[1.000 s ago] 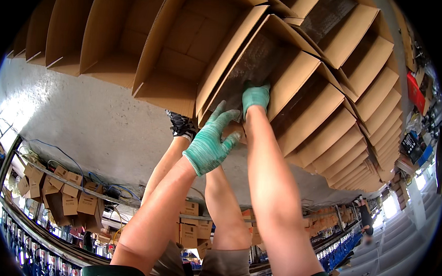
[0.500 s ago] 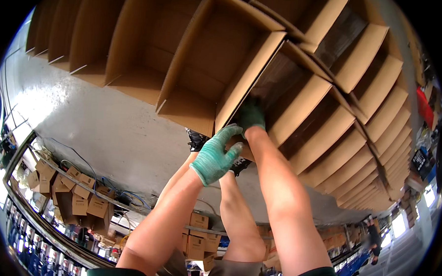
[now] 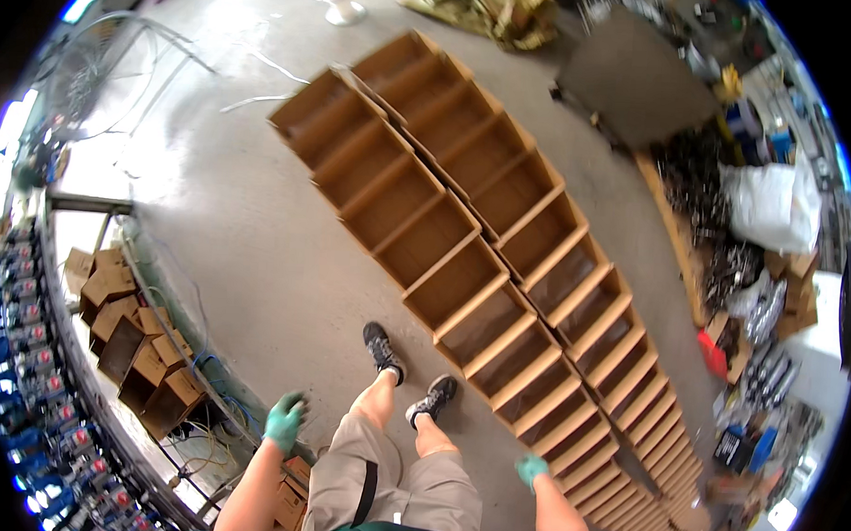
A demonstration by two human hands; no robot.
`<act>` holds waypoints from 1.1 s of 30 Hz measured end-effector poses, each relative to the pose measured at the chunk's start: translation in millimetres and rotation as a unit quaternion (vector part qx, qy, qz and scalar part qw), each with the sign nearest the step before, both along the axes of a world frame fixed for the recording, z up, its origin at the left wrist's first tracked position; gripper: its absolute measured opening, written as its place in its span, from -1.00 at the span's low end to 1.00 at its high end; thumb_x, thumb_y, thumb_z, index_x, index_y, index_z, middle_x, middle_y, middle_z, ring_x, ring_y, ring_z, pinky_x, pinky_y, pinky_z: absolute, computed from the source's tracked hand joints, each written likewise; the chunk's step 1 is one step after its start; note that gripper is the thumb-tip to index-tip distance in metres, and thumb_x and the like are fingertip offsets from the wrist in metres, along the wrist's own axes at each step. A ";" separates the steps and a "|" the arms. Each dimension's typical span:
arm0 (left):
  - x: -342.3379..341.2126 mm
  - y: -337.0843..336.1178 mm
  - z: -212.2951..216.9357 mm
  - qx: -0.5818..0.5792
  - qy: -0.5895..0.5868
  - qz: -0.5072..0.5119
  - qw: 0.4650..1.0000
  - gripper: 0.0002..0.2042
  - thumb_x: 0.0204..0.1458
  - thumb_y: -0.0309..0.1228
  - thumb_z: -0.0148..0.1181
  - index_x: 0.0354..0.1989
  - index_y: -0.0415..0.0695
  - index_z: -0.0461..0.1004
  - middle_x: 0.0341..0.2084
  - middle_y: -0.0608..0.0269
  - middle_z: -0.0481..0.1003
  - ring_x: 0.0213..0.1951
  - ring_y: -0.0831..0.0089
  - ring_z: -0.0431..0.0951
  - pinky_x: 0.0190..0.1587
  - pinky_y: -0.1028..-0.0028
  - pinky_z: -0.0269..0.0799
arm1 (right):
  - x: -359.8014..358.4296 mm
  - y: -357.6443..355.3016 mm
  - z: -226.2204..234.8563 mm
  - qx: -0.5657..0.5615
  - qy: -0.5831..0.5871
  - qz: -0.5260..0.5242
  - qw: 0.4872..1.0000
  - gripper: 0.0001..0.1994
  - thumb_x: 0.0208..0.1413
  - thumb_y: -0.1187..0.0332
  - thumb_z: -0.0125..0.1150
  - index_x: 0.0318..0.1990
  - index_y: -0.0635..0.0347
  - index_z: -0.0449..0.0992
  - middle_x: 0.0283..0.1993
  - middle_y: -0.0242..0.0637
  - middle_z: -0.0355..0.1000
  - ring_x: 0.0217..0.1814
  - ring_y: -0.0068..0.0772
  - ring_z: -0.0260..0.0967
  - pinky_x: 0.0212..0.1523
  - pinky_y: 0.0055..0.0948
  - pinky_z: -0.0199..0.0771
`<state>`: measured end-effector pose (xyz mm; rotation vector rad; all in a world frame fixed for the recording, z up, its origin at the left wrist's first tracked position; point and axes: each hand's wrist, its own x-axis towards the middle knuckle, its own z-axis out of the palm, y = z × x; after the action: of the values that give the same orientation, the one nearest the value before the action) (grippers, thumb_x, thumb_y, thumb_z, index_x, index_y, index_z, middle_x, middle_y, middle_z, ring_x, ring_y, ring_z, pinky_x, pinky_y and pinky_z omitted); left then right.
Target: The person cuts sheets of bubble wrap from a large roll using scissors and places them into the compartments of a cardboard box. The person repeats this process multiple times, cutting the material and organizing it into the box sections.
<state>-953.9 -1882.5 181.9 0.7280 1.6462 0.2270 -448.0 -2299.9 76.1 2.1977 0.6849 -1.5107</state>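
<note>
Two long rows of open cardboard boxes (image 3: 418,208) stand side by side on the floor, running from the upper middle to the lower right. My left hand (image 3: 287,421), in a green glove, hangs over the floor left of my legs. Its fingers are apart and nothing is in them. My right hand (image 3: 531,468), also gloved in green, is nearest the near side of the box row. It looks loosely open, with no object visible in it. Whether it touches a box edge is hard to tell.
Folded-open cartons (image 3: 147,339) sit on a rack at the left, beside a row of blue machine parts (image 3: 40,391). A dark cart (image 3: 636,77) stands beyond the boxes. At the right are a white bag (image 3: 772,205) and dark metal parts (image 3: 690,182) along a wooden edge.
I have straightened up and stepped back from the boxes. My right hand has come out of a box, and my left hand has left the box edge and moved left.
</note>
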 end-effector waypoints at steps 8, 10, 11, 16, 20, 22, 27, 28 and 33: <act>-335.2 -205.3 72.6 -0.151 0.131 0.223 0.954 -0.87 0.21 -0.38 0.05 -0.26 0.05 0.57 -0.46 0.28 0.50 -0.47 0.40 0.53 -0.52 0.43 0.39 | 14.1 146.4 159.3 0.056 0.000 0.109 0.993 -0.54 0.15 0.13 0.21 0.15 0.14 0.53 0.07 -0.06 0.57 0.10 -0.09 0.54 0.15 -0.29 0.51; -359.6 -231.1 63.6 -0.221 0.111 0.284 0.926 -0.87 0.20 -0.38 0.07 -0.27 0.03 0.57 -0.44 0.24 0.50 -0.45 0.35 0.55 -0.46 0.38 0.46 | 11.8 173.5 148.2 0.142 -0.011 0.033 0.989 -0.59 0.17 0.20 0.21 0.12 0.19 0.54 -0.07 -0.09 0.61 -0.07 -0.22 0.58 0.01 -0.35 0.55; -338.0 -209.1 66.7 -0.197 0.167 0.196 0.946 -0.88 0.20 -0.39 0.08 -0.22 0.01 0.57 -0.40 0.21 0.52 -0.42 0.34 0.56 -0.42 0.33 0.50 | 8.4 204.3 144.7 0.154 -0.017 -0.046 0.987 -0.61 0.18 0.23 0.21 0.10 0.22 0.54 -0.14 -0.11 0.62 -0.16 -0.30 0.58 -0.06 -0.39 0.55; -339.6 -58.9 58.7 -0.127 0.107 0.220 0.961 -0.71 0.19 -0.39 0.17 0.09 0.00 0.51 -0.36 0.29 0.55 -0.47 0.42 0.53 -0.49 0.33 0.51 | -92.9 340.3 163.8 0.197 -0.048 -0.006 0.979 -0.57 0.16 0.21 0.22 0.14 0.20 0.53 -0.10 -0.05 0.61 -0.14 -0.27 0.58 -0.05 -0.36 0.57; -366.5 125.9 54.1 0.009 0.112 0.103 0.988 -0.66 0.16 -0.48 0.19 0.13 -0.17 0.49 -0.21 0.19 0.59 -0.31 0.43 0.54 -0.28 0.41 0.51 | -151.8 424.7 157.4 0.133 0.040 -0.134 0.981 -0.59 0.26 0.29 0.20 0.23 0.15 0.47 -0.12 -0.23 0.59 -0.25 -0.41 0.54 -0.30 -0.38 0.56; -403.1 209.3 39.2 0.088 0.081 0.088 0.989 -0.69 0.19 -0.51 0.16 0.11 -0.20 0.48 -0.15 0.19 0.59 -0.26 0.44 0.56 -0.21 0.46 0.51 | -189.9 483.5 180.6 0.135 0.059 -0.205 0.967 -0.58 0.26 0.29 0.20 0.23 0.20 0.47 -0.12 -0.23 0.59 -0.28 -0.39 0.53 -0.30 -0.36 0.57; -391.0 426.0 103.0 0.115 0.037 0.133 0.984 -0.69 0.22 -0.50 0.12 0.15 -0.11 0.44 -0.15 0.31 0.54 -0.29 0.55 0.51 -0.36 0.51 0.44 | -222.5 627.4 185.8 0.089 0.049 -0.224 0.969 -0.60 0.22 0.27 0.21 0.18 0.18 0.52 -0.09 -0.27 0.60 -0.27 -0.36 0.57 -0.26 -0.34 0.59; -404.1 448.6 96.1 0.120 0.028 0.138 0.983 -0.66 0.22 -0.50 0.12 0.17 -0.10 0.42 -0.12 0.29 0.53 -0.26 0.49 0.53 -0.32 0.48 0.48 | -219.4 653.2 174.3 0.078 0.047 -0.207 0.974 -0.62 0.22 0.28 0.19 0.16 0.17 0.53 -0.10 -0.26 0.60 -0.26 -0.35 0.57 -0.26 -0.33 0.59; -491.9 472.0 44.2 0.113 0.075 0.131 0.982 -0.64 0.14 -0.48 0.23 0.13 -0.26 0.47 -0.08 0.08 0.59 -0.16 0.30 0.59 -0.10 0.27 0.56 | -204.4 827.6 95.1 0.094 0.097 -0.019 0.991 -0.81 0.21 0.31 0.20 -0.07 0.11 0.57 -0.27 -0.31 0.55 -0.37 -0.31 0.51 -0.41 -0.31 0.52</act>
<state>-1445.8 -1410.4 226.2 0.7092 1.8810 0.5656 -652.4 -1472.3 171.2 2.2270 0.8843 -1.7620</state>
